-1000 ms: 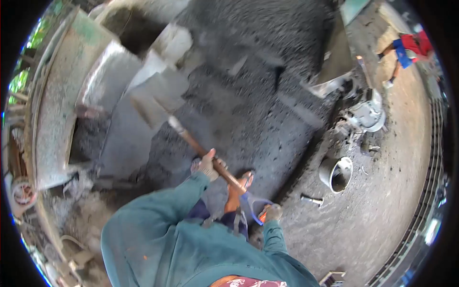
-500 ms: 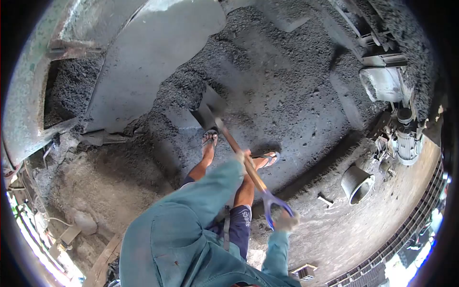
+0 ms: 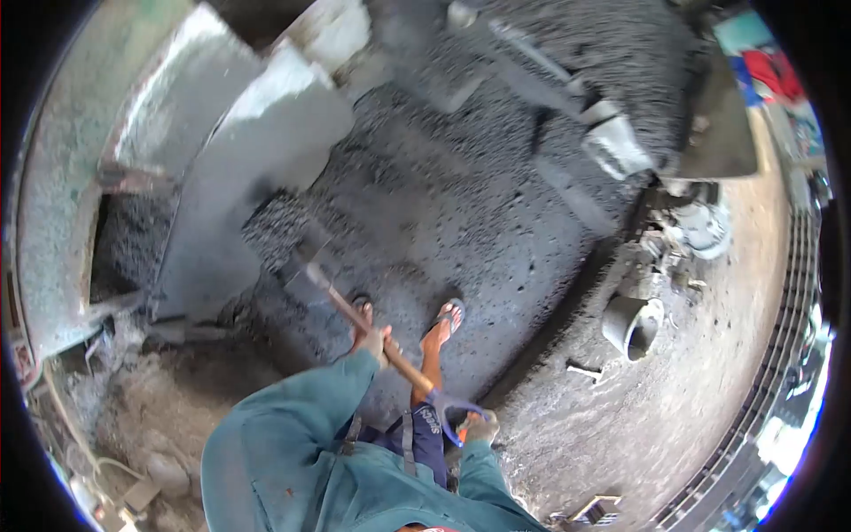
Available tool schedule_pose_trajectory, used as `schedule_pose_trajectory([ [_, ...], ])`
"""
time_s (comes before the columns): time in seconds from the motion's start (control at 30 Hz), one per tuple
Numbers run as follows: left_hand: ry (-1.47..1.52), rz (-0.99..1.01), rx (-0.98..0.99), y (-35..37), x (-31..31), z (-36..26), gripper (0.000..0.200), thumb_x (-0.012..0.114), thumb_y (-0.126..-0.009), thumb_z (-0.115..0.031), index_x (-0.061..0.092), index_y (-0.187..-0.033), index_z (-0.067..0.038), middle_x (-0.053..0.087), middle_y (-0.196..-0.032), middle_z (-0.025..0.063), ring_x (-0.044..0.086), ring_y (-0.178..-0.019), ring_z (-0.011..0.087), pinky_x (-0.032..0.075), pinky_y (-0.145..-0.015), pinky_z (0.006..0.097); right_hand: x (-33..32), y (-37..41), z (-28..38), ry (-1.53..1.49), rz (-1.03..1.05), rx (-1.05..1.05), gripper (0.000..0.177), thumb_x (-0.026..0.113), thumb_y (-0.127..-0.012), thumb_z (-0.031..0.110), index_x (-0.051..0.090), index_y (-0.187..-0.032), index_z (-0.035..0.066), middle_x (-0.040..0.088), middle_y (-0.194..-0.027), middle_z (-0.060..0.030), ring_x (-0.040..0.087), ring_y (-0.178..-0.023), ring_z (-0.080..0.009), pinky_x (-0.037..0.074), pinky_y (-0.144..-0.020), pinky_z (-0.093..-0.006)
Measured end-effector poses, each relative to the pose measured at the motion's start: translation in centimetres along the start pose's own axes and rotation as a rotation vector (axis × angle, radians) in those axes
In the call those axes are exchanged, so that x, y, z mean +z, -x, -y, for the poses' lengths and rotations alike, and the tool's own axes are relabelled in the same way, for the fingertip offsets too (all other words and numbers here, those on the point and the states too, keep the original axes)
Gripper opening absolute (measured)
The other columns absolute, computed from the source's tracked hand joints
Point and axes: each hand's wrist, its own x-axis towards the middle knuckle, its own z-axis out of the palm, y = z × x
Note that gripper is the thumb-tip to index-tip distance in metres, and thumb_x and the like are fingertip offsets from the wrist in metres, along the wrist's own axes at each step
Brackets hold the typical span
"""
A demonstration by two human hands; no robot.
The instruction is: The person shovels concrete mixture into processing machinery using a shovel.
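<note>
A shovel with a wooden shaft (image 3: 409, 370) and a blue D-shaped grip runs diagonally in front of my body. My left hand (image 3: 378, 345) is wrapped round the middle of the shaft. At the end of the shovel, my right hand (image 3: 480, 427) is closed on the D-grip. The blade points to the far left and carries a heap of dark grey gravelly mix (image 3: 279, 229). In this view the heap overlaps the edge of a smooth grey metal sheet (image 3: 222, 235). Both my sandalled feet stand on the grey floor just behind the blade.
More gravelly mix (image 3: 470, 177) spreads over the floor ahead. At the left is an opening in a metal frame (image 3: 133, 239) with dark mix inside. A bucket (image 3: 632, 326) lies tipped on the ledge at right, near a motor (image 3: 700, 229) and a small T-shaped piece (image 3: 585, 371).
The shovel has swung left towards the metal sheet, with a heap of mix now on its blade. Both hands have kept their hold, and the view has shifted.
</note>
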Motion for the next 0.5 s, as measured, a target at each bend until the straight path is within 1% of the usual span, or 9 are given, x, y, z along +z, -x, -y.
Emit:
schedule_pose_trajectory([
  [0.03, 0.008, 0.057, -0.055, 1.2, 0.4, 1.1, 0.006, 0.057, -0.095, -0.015, 0.052, -0.092, -0.012, 0.048, -0.072, 0.0032, 0.048, -0.056, 0.0216, 0.049, -0.060, 0.0468, -2.1, -0.2, -0.6, -0.059, -0.022, 0.035, 0.009, 0.055, -0.088, -0.007, 0.058, -0.091, 0.001, 0.056, -0.063, -0.0117, 0.053, -0.045, -0.0218, 0.045, -0.037, -0.0386],
  [0.1, 0.010, 0.024, -0.044, 8.3, 4.5, 2.6, 0.012, 0.059, -0.092, -0.009, 0.048, -0.088, -0.009, 0.049, -0.075, 0.0053, 0.049, -0.060, 0.0228, 0.050, -0.064, 0.0459, -5.6, 0.1, 0.5, -0.139, -0.102, 0.170, 0.006, 0.054, -0.089, -0.002, 0.059, -0.087, 0.001, 0.054, -0.059, -0.0114, 0.052, -0.044, -0.0225, 0.045, -0.037, -0.0406],
  [0.13, 0.006, 0.075, -0.032, 11.1, 6.5, 3.1, 0.012, 0.060, -0.091, -0.008, 0.049, -0.087, -0.007, 0.050, -0.076, 0.0066, 0.050, -0.062, 0.0226, 0.051, -0.065, 0.0452, -6.9, 0.7, 1.4, -0.155, -0.117, 0.136, 0.010, 0.054, -0.090, 0.005, 0.059, -0.082, 0.002, 0.054, -0.059, -0.0115, 0.052, -0.044, -0.0251, 0.045, -0.038, -0.0468],
  [0.2, 0.014, 0.173, -0.011, 16.7, 10.6, 4.6, 0.013, 0.062, -0.090, -0.006, 0.050, -0.086, -0.005, 0.054, -0.079, 0.0093, 0.051, -0.066, 0.0223, 0.052, -0.067, 0.0438, -9.7, -5.1, -3.9, 0.051, -0.271, -0.068, 0.016, 0.053, -0.091, 0.012, 0.065, -0.088, 0.002, 0.062, -0.066, -0.0153, 0.060, -0.053, -0.0292, 0.050, -0.049, -0.0485],
  [0.27, 0.031, 0.455, -0.045, 24.0, 16.1, 4.8, 0.011, 0.064, -0.089, -0.004, 0.053, -0.088, -0.003, 0.059, -0.089, 0.0137, 0.056, -0.074, 0.0215, 0.053, -0.070, 0.0405, -10.6, -6.9, -2.2, 0.267, -0.244, -0.077, 0.022, 0.057, -0.090, 0.015, 0.067, -0.103, 0.000, 0.069, -0.087, -0.0184, 0.067, -0.079, -0.0316, 0.054, -0.068, -0.0423],
  [0.3, -0.071, 0.512, -0.005, 23.5, 17.4, 5.4, 0.013, 0.067, -0.088, -0.008, 0.056, -0.089, -0.002, 0.063, -0.087, 0.0148, 0.061, -0.073, 0.0215, 0.054, -0.067, 0.0365, -10.9, -7.4, -1.2, 0.378, -0.233, -0.082, 0.028, 0.059, -0.090, 0.016, 0.068, -0.110, -0.001, 0.072, -0.097, -0.0199, 0.071, -0.092, -0.0328, 0.056, -0.078, -0.0393],
  [0.4, -0.512, 0.719, 0.131, 22.7, 22.3, 5.0, 0.019, 0.071, -0.088, -0.017, 0.058, -0.085, -0.003, 0.061, -0.076, 0.0119, 0.064, -0.067, 0.0235, 0.054, -0.063, 0.0371, -8.1, -6.5, 7.7, 0.418, 0.230, -0.055, 0.028, 0.058, -0.090, 0.017, 0.068, -0.109, -0.001, 0.072, -0.096, -0.0196, 0.071, -0.088, -0.0324, 0.056, -0.074, -0.0413],
  [0.47, -0.498, 0.693, 0.285, 24.4, 25.8, 5.2, 0.024, 0.072, -0.087, -0.026, 0.058, -0.082, -0.007, 0.059, -0.068, 0.0097, 0.061, -0.057, 0.0247, 0.053, -0.060, 0.0402, -6.1, -4.5, 12.9, 0.447, 0.499, -0.047, 0.028, 0.058, -0.090, 0.018, 0.069, -0.108, -0.001, 0.072, -0.095, -0.0194, 0.071, -0.086, -0.0322, 0.056, -0.072, -0.0426],
  [0.5, -0.508, 0.761, 0.270, 24.0, 26.2, 4.9, 0.024, 0.073, -0.086, -0.025, 0.058, -0.082, -0.007, 0.059, -0.071, 0.0094, 0.060, -0.060, 0.0258, 0.053, -0.063, 0.0431, -5.7, -3.7, 15.0, 0.477, 0.592, -0.047, 0.028, 0.058, -0.090, 0.018, 0.069, -0.108, -0.001, 0.071, -0.094, -0.0193, 0.071, -0.084, -0.0320, 0.056, -0.071, -0.0433],
])
